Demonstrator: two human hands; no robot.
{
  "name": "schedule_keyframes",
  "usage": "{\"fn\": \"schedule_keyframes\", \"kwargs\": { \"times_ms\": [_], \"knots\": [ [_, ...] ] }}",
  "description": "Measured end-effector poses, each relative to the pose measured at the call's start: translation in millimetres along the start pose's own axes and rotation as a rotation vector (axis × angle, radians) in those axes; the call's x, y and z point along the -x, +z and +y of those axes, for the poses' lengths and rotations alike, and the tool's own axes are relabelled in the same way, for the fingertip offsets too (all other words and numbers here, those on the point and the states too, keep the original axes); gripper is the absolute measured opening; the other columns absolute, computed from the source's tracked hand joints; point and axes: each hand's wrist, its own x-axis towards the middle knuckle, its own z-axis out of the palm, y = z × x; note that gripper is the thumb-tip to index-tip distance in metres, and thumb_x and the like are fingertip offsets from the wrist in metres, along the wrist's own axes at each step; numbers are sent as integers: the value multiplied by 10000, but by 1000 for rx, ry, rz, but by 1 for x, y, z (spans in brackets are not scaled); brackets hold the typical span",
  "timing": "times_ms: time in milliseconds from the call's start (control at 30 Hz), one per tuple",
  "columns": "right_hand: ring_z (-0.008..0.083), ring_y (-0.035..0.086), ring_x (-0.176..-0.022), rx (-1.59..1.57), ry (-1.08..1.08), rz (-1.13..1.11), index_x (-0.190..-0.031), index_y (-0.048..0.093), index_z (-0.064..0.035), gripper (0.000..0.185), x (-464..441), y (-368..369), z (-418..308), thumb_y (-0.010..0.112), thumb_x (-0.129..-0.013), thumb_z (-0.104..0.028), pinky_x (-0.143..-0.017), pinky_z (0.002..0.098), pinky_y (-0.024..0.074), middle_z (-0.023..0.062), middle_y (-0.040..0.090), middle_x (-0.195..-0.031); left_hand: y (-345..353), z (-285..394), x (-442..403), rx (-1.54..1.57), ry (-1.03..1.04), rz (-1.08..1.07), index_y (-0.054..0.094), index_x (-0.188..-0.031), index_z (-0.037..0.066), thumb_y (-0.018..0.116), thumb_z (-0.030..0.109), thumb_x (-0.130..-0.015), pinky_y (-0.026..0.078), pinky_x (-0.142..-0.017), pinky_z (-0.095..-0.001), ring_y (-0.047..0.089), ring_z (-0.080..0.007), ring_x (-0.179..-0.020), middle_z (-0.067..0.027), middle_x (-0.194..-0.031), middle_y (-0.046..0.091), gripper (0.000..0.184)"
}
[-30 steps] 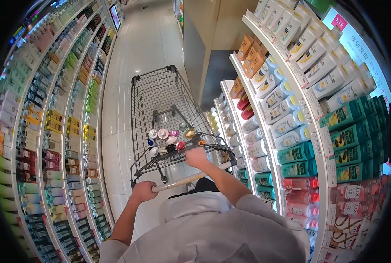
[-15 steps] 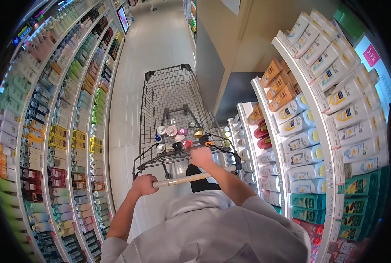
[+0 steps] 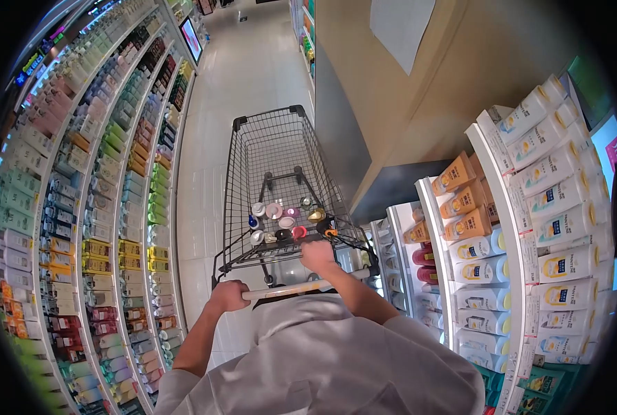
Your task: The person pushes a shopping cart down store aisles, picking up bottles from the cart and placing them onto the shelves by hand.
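Observation:
A black wire shopping cart (image 3: pixel 267 138) stands ahead of me, its pale handlebar (image 3: pixel 281 290) running crosswise in front of my body. My left hand (image 3: pixel 229 296) is wrapped round the bar's left end. Reaching over the bar, my right hand (image 3: pixel 318 256) is closed at the basket's rear wire edge; its fingertips are hidden. Close in front of it is a black-and-orange item (image 3: pixel 330 229). Several bottles and jars sit toward the near end of the cart, among them a pink-lidded jar (image 3: pixel 274 210), a red-topped container (image 3: pixel 298 232) and a gold-coloured one (image 3: pixel 316 215).
Shelves of bottles (image 3: pixel 101 187) line the left side of the aisle. White shelves with shampoo-like bottles (image 3: pixel 557 270) and orange packs (image 3: pixel 464 200) stand close on my right. Beyond them is a brown-panelled block (image 3: pixel 391 117). Pale tiled floor (image 3: pixel 232 62) stretches ahead.
The cart and I have moved forward along the aisle. The right-hand shelves have shifted nearer and lower in view. Both hands keep their places on the cart.

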Motion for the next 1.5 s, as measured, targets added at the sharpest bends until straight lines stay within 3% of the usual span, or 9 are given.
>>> {"fn": "schedule_keyframes", "kwargs": {
  "times_ms": [400,733,867,1267,1400,1500],
  "knots": [
    [327,735,-802,11,2,-24,-855,740,-112,182,-129,-41,21,654,-806,-265,-714,472,556,144,741,-805,-91,-41,-109,-39,20,-24,784,-992,174,669,348,-739,565,-906,-420,689,-295,-1024,-79,-1043,740,328],
    [309,736,-824,26,67,-55,-862,752,-125,235,-261,-65,35,680,-811,-343,-709,467,566,123,747,-828,-180,-96,-213,-21,76,4,783,-976,175,690,352,-734,574,-879,-418,696,-290,-1008,-70,-1018,744,314],
    [307,740,-898,117,83,-255,-889,780,-111,321,-317,-91,44,719,-795,-412,-744,452,582,126,759,-885,-213,-111,-252,-13,139,-9,779,-975,175,696,361,-735,573,-883,-427,695,-296,-1012,-71,-1017,741,314],
    [300,748,-873,46,80,-598,-947,798,-92,439,-477,-154,68,741,-774,-491,-789,436,594,113,772,-906,-300,-157,-365,36,114,-12,769,-1039,158,754,480,-720,574,-881,-432,698,-302,-1028,-88,-1097,724,454],
    [302,746,-899,92,59,-444,-967,797,-93,447,-517,-147,82,740,-766,-488,-796,431,594,123,771,-947,-326,-172,-404,49,113,-50,773,-1093,194,759,531,-708,567,-906,-431,689,-287,-1062,-68,-1127,722,512],
    [306,744,-924,68,49,-461,-978,796,-95,446,-551,-159,87,742,-756,-478,-804,432,593,139,767,-973,-349,-182,-439,585,103,-91,751,-1129,85,820,454,-759,560,-890,-362,696,-229,-1013,-80,-1080,725,527]
  ]
}}
